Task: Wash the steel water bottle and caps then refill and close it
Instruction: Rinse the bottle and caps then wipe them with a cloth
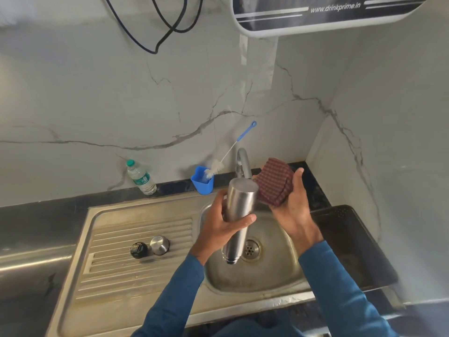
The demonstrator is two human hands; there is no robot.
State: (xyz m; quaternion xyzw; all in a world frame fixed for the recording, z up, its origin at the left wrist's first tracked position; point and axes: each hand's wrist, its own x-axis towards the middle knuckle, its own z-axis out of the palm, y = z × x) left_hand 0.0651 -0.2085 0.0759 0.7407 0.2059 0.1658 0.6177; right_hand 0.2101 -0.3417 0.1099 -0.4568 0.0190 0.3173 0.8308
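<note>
— Two hands over the big steel sink (136,285)? What do they hold?
— The left hand (220,223) is wrapped round the steel bottle (239,215), held upside down above the bowl, mouth near the drain (250,249). The right hand (295,207) grips a dark red scrub pad (275,182) against the bottle's top end.
— And the caps?
— The steel cap (159,244) and black cap (138,250) sit side by side on the ribbed drainboard.

Silver steel bottle (239,215), maroon checked scrub pad (274,182), blue cup (202,182), black cap (138,250), silver cap (159,244), white grey-veined marble wall (121,98)
</note>
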